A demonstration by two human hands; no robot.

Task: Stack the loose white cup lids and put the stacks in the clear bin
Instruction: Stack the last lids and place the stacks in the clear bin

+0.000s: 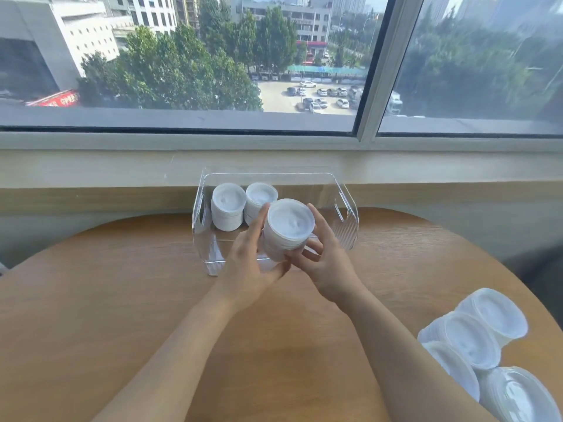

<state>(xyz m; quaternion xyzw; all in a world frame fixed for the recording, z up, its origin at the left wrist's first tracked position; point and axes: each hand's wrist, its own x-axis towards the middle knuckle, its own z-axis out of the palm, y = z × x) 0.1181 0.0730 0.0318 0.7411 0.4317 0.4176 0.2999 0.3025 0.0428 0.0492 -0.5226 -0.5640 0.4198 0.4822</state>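
Both hands hold a stack of white cup lids (288,227) just above the front edge of the clear bin (347,226). My left hand (253,263) grips the stack's left side and underside, fingers reaching up along it. My right hand (326,260) cups its right side and bottom. Two other lid stacks stand inside the bin at the back left, one (228,208) beside the other (260,196), which is partly hidden by the held stack.
The bin sits at the far edge of a round wooden table (122,300), against a wall under a window. Several more lid stacks (475,339) lie on their sides at the table's right front edge.
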